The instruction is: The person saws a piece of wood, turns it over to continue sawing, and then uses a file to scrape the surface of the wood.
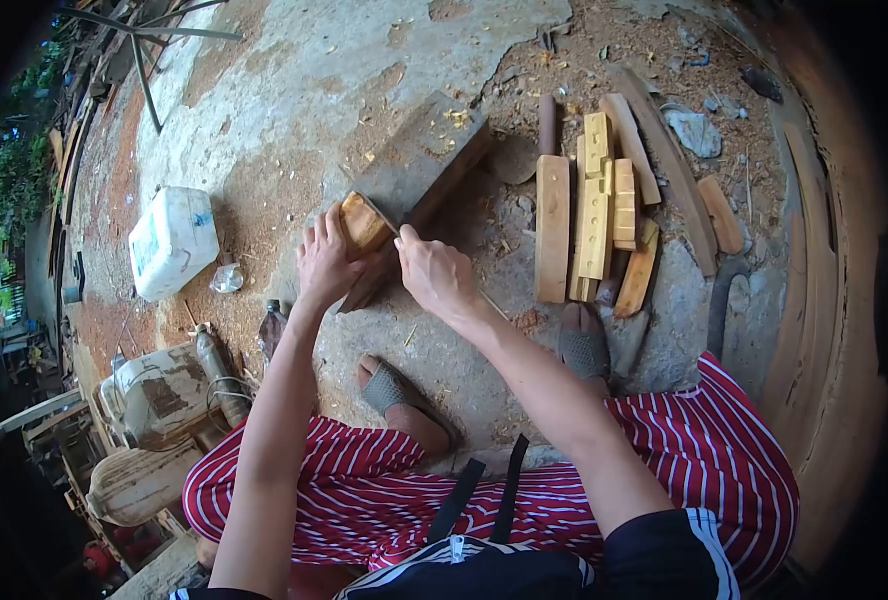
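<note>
My left hand (326, 258) is closed around the left side of a small wooden block (364, 222), whose top is pale and freshly cut. The block rests against the near end of a heavy grey timber (404, 165) on the ground. My right hand (432, 272) is closed on a long, thin, dark tool (382, 214), which lies along the block's right edge. Its exact kind is hard to make out. A thin end shows behind my right wrist. Yellow shavings (454, 118) lie on the timber.
To the right lie several shaped wooden pieces (594, 215) and a long plank (664, 165). At left stand a white plastic jug (174, 243), a dark bottle (273, 328) and dirty containers (159, 395). My sandalled feet (394, 385) flank the work. Sawdust covers the concrete.
</note>
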A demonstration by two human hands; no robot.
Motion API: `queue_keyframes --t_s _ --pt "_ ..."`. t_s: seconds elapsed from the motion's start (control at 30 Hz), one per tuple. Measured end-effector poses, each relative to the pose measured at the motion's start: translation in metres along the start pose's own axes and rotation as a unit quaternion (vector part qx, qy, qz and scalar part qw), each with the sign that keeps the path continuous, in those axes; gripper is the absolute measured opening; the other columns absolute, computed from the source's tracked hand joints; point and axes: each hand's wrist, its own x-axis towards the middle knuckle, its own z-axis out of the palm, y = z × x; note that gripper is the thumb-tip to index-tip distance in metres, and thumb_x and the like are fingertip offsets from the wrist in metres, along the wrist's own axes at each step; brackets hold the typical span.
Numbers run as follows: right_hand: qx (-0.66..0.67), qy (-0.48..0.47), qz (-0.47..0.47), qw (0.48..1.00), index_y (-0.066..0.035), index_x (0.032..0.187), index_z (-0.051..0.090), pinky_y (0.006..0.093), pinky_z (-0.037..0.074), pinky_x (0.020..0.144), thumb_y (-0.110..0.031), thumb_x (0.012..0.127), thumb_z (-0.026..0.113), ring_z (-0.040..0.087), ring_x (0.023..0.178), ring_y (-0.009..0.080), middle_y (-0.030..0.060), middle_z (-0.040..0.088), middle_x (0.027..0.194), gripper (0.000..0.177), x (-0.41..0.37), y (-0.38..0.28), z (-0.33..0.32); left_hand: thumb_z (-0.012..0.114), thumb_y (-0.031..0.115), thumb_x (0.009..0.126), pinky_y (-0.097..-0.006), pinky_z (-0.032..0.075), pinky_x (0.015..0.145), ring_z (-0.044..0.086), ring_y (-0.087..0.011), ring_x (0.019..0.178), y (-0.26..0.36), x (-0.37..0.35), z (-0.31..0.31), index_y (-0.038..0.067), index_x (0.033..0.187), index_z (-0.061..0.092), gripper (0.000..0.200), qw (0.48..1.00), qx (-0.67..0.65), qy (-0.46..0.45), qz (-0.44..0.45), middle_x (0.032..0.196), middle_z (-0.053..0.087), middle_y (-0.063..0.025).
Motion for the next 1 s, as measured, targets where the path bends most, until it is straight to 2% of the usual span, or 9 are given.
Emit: queue_keyframes --t_s 0.1,0.17,0.57,0.63,0.77,1.0 --pt "-0.014 0.003 -0.018 1.0 -0.005 0.095 0.054 0.0483 0.056 0.066 -0.024 0.1 0.044 0.069 0.077 0.0397 0.0233 0.067 0.076 0.023 0.004 0.01 0.001 0.083 0.039 0.067 -0.0485 0.038 0.098 0.044 -0.0337 0.124 0.001 0.004 0.003 0.009 0.145 0.029 0.099 1.0 -0.014 0.013 0.008 0.133 0.046 -0.0126" --pt "-0.035 0.001 -0.009 0.999 -0.005 0.093 0.054 0.0484 0.056 0.065 -0.025 0.1 0.043 0.069 0.076 0.0401 0.023 0.067 0.075 0.024 0.014 0.022 0.014 0.083 0.04 0.066 -0.0476 0.038 0.098 0.046 -0.0338 0.122 0.006 0.004 0.0 0.01 0.144 0.031 0.099 0.999 0.026 0.026 0.004 0.133 0.046 -0.0125" --pt "0.006 0.016 0.01 1.0 -0.006 0.096 0.054 0.0513 0.054 0.066 -0.026 0.1 0.043 0.067 0.077 0.0426 0.0234 0.067 0.077 0.024 0.009 0.008 0.015 0.083 0.039 0.066 -0.0484 0.038 0.095 0.046 -0.0346 0.121 -0.001 0.006 0.004 0.01 0.141 0.034 0.094 0.999 -0.002 0.038 0.014 0.13 0.047 -0.0124" --pt "0.021 0.019 0.023 0.999 -0.007 0.097 0.055 0.0516 0.054 0.066 -0.026 0.1 0.043 0.067 0.076 0.0428 0.0231 0.067 0.077 0.023 0.005 0.011 0.016 0.083 0.041 0.065 -0.0491 0.038 0.096 0.046 -0.035 0.121 0.005 -0.002 0.005 0.01 0.141 0.033 0.096 1.0 -0.01 0.02 -0.006 0.129 0.047 -0.0128" --pt "0.001 0.029 0.029 0.999 -0.008 0.098 0.053 0.0524 0.054 0.066 -0.027 0.1 0.043 0.067 0.076 0.0423 0.022 0.067 0.076 0.022 0.015 0.017 0.03 0.082 0.042 0.065 -0.0489 0.037 0.097 0.046 -0.0353 0.119 0.002 0.012 -0.001 0.009 0.141 0.033 0.096 0.999 -0.011 0.045 0.007 0.129 0.047 -0.013" --pt "0.017 0.025 0.035 0.999 -0.008 0.101 0.054 0.0523 0.054 0.067 -0.029 0.099 0.044 0.067 0.078 0.0432 0.0223 0.068 0.078 0.024 0.014 0.025 0.036 0.082 0.046 0.064 -0.0473 0.035 0.1 0.043 -0.0337 0.125 0.005 0.005 0.002 0.01 0.141 0.034 0.098 0.999 -0.018 0.023 -0.013 0.132 0.045 -0.0124"
